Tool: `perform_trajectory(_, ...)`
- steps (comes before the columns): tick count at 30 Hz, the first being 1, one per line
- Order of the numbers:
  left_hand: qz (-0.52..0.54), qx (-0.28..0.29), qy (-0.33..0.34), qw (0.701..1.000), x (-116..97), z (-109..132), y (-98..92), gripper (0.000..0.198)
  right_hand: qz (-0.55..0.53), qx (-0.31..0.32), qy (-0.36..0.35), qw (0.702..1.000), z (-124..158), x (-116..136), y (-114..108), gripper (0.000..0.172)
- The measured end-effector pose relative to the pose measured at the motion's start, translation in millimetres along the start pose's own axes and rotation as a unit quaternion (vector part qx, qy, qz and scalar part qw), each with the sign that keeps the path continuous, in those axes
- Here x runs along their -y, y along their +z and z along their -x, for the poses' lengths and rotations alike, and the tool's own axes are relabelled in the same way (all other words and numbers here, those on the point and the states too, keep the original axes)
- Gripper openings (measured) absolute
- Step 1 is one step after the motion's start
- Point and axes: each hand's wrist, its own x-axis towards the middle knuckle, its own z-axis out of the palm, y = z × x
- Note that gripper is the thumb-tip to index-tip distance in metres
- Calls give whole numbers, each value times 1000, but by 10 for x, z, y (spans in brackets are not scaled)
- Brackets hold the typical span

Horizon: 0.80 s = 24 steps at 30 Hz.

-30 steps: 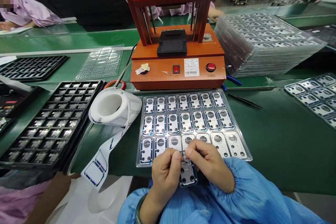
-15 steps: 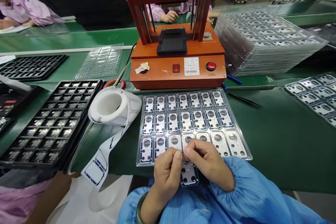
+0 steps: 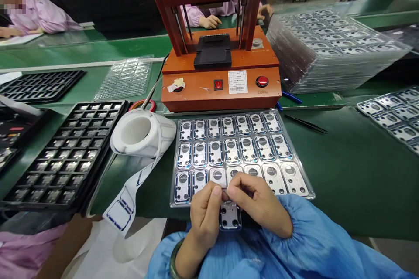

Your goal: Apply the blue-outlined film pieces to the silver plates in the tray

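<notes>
My left hand (image 3: 204,216) and my right hand (image 3: 258,202) meet at the near edge of the table, both closed round a small silver metal plate (image 3: 230,217) with round holes. The thumbs and forefingers pinch at its top edge, where a tiny piece shows between the fingertips; I cannot make out what it is. Just beyond the hands lies a clear tray (image 3: 307,189) holding three rows of similar metal plates, many with blue-edged film. A white roll of labels (image 3: 142,133) with a trailing strip lies to the left of the tray.
An orange press machine (image 3: 221,83) stands behind the tray. Black compartment trays (image 3: 62,157) with small parts sit at the left. A stack of clear trays (image 3: 330,52) is at the back right, black tweezers (image 3: 306,124) lie to the right. Other people work across the green belt.
The metal plate has shifted slightly left and closer in my hands. My fingertips have drawn tighter together at its top edge. The view tilted a little.
</notes>
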Motion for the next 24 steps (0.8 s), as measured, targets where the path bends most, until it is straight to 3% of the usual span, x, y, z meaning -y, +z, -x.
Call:
perform_trajectory(17,-10,30,4,999,7,-8,10,35,15,-10,4,1000,-16,-37,-1,23)
perform_trajectory(24,75,-30,-32,996,4,-2,4,34,31,37,-4,999,16,1,-32,21)
